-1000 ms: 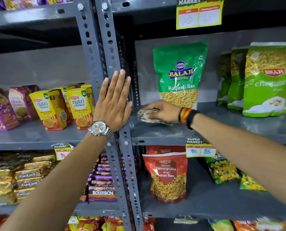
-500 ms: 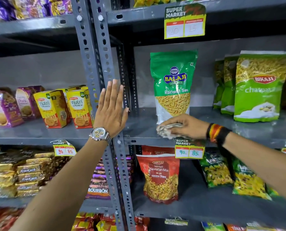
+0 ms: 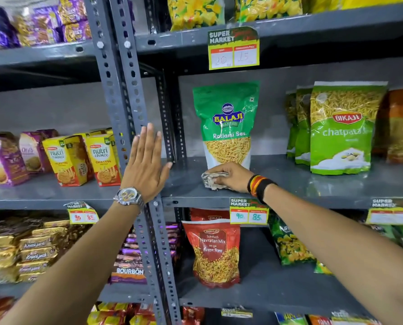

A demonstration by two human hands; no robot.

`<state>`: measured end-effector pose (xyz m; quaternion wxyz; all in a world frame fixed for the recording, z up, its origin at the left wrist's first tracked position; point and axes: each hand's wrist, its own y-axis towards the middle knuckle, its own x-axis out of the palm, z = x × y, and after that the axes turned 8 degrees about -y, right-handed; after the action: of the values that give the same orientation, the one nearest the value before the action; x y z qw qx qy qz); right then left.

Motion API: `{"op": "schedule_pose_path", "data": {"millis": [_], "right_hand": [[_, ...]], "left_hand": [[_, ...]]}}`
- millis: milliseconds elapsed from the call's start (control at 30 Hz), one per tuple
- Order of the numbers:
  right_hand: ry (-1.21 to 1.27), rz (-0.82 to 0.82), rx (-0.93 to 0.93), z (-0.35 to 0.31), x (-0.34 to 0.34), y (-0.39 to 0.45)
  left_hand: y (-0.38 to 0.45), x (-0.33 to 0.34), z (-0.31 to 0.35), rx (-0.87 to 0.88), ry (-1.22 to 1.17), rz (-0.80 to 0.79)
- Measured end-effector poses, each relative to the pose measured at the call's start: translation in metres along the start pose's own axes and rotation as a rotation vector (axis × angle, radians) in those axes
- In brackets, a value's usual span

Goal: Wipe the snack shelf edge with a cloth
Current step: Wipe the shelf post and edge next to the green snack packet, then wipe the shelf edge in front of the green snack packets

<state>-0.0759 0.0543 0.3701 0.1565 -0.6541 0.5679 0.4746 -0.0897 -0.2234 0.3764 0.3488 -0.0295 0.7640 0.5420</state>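
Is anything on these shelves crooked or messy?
Yes, a little. The price tag below the biscuit boxes is crumpled and hangs tilted, unlike the flat tag under the right hand. Nothing looks spilled, and the packets stand upright.

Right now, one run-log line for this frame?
left hand: flat on upright | right hand: pressing cloth on shelf, before Balaji pack | phase: wiping

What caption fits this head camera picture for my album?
Right hand presses a cloth on the grey shelf before a green snack bag; left hand flat against the post.
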Motion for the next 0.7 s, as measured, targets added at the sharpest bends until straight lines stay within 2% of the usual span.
{"op": "schedule_pose_path", "data": {"millis": [133,200,300,433,500,600,700], "right_hand": [[-0.036,-0.019,-0.010,0.006,-0.010,-0.031],[-0.045,-0.051,-0.005,0.010,-0.023,-0.057],[-0.032,-0.137,0.013,0.021,-0.055,-0.087],[0.019,0.066,0.107,0.047,-0.078,-0.076],[-0.020,0.090,0.146,0.059,-0.071,-0.065],[-0.073,0.060,0.135,0.064,-0.057,-0.069],[-0.069,-0.044,0.076,0.047,-0.063,-0.093]], "left_hand": [[-0.018,0.013,0.030,0.237,-0.086,-0.194],[-0.025,0.026,0.044,0.269,-0.162,-0.336],[-0.023,0.041,0.056,0.208,-0.257,-0.476],[-0.006,0.052,0.071,0.073,-0.276,-0.588],[-0.004,0.056,0.076,0.007,-0.269,-0.650],[-0.005,0.057,0.076,-0.025,-0.245,-0.669],[-0.006,0.058,0.077,-0.042,-0.263,-0.670]]}}
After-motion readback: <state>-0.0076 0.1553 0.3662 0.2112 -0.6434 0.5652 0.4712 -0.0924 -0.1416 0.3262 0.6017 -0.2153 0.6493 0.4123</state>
